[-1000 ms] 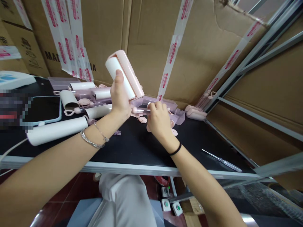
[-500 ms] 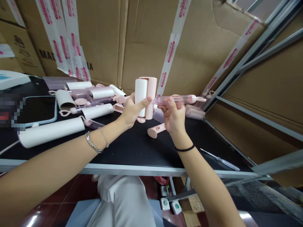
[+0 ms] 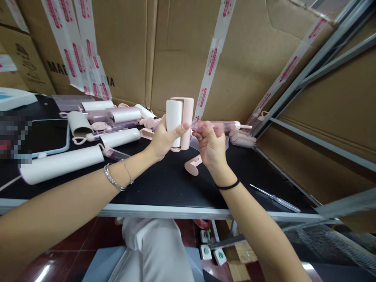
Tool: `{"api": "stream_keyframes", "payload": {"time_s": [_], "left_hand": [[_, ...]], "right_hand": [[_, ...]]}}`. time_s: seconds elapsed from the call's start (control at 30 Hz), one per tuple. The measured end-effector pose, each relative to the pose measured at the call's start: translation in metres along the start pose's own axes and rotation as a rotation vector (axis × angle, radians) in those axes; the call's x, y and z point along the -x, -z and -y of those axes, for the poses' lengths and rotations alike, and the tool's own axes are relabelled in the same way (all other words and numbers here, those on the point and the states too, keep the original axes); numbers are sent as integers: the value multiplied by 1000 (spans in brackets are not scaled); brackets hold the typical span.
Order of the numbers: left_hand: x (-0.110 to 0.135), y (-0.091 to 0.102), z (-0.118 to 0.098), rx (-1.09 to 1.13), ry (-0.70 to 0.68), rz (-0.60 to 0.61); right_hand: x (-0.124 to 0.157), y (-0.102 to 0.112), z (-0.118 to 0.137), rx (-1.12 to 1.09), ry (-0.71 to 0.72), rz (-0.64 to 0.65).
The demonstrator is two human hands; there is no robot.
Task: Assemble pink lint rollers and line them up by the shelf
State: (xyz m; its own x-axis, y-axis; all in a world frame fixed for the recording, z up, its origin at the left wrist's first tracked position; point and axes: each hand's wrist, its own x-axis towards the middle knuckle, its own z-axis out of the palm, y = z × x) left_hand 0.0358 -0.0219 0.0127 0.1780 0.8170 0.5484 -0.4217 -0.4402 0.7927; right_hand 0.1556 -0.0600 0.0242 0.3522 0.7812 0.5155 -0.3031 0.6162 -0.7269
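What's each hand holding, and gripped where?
Left hand grips the upright lint roller around its lower half, thumb across the white roll. Right hand pinches the clear pink handle at its end nearest the roller.

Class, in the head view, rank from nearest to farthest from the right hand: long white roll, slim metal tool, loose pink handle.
1. loose pink handle, on the table just below the right hand.
2. slim metal tool, toward the table's right edge.
3. long white roll, far left.
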Motion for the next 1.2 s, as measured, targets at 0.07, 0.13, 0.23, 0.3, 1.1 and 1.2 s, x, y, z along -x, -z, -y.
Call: {"api": "stream_keyframes", "payload": {"time_s": [0.07,0.13,0.23,0.3,1.1,1.2], "left_hand": [[2,-1,-1,-6,18,-4],[4,-3,-2,-5,36,-13],[6,-4,-2,1,57,-10],[7,-4,-1,5,65,-2],[8,-8,-1,-102,59,297],[15,-9,6,-470,119,514]], "right_hand": [[0,1,0,-12,19,15],[1,2,0,-7,35,27],[0,5,-2,23,47,20],[0,6,-4,31,51,16],[-13,18,11,57,53,18],[-25,29,22,47,110,-114]]}}
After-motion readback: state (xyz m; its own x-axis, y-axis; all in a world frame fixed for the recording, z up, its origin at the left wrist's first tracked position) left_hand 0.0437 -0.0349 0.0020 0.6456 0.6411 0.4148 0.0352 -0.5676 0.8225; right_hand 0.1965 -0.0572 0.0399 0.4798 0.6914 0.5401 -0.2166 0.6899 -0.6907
